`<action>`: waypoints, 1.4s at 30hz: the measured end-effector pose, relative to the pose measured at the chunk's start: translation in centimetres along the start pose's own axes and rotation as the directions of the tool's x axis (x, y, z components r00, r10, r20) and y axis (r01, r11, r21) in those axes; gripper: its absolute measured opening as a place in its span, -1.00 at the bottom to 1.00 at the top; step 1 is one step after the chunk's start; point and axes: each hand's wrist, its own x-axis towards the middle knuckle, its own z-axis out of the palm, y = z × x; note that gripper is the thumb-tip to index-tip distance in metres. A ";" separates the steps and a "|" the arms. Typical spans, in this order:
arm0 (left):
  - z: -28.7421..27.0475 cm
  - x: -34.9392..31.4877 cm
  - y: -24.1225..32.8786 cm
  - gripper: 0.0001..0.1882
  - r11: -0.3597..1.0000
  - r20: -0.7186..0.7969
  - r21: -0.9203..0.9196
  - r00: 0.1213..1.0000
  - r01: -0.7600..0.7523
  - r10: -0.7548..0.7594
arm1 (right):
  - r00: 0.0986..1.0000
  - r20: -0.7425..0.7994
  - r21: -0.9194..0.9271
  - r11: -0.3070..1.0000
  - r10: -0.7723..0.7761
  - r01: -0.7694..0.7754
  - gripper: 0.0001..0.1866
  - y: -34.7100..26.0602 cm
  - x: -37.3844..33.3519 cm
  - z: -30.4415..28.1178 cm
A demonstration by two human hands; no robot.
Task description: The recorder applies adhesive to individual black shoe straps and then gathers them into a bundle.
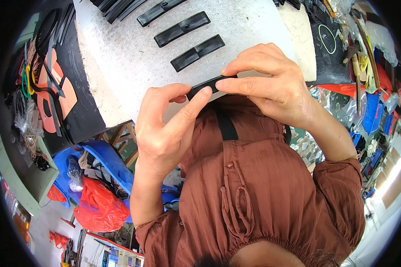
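Over the near edge of the white sheet [111,58], both hands hold a narrow black leather-like strip [202,88]. My left hand [158,127] pinches its left end, with the thumb on top and the fingers curled beside it. At the other end my right hand [274,84] grips the strip between thumb and forefinger, covering much of it. Just beyond my hands lie three flat black pieces, each with a band across its middle: a near one [198,53], a middle one [182,29] and a far one [159,12], which the frame's edge partly cuts off.
Several loose black strips [116,9] lie at the far left of the sheet. Scissors [54,82] rest on peach-coloured pieces [67,99] at the left. A pale ring [327,39] lies at the right. Below the table's left side are a blue plastic container [107,155] and red bag [100,207].
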 end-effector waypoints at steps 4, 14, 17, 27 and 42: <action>0.0 0.2 0.7 -0.45 0.988 0.071 0.151 0.997 -0.039 0.028 | 0.998 0.052 -0.133 0.990 -0.041 0.048 -0.69 -0.4 0.0 -0.3; -0.5 0.4 1.6 -0.54 0.928 0.210 0.339 0.974 -0.155 0.086 | 0.993 0.083 -0.340 0.935 -0.080 0.103 -0.68 -2.1 -0.1 0.0; -0.8 1.0 2.3 -0.53 0.952 0.243 0.293 0.970 -0.086 0.013 | 0.992 0.120 -0.319 0.944 -0.047 0.083 -0.69 -2.6 0.2 -0.2; -0.7 1.6 2.3 -0.55 0.939 0.272 0.330 0.962 -0.098 0.004 | 0.993 0.106 -0.271 0.960 -0.046 0.073 -0.75 -1.9 0.1 -0.1; -2.8 -0.9 -0.7 -0.70 0.991 -0.277 0.131 0.960 0.003 0.034 | 0.836 -0.435 -0.322 0.809 0.335 -0.492 -0.78 8.0 0.7 -6.9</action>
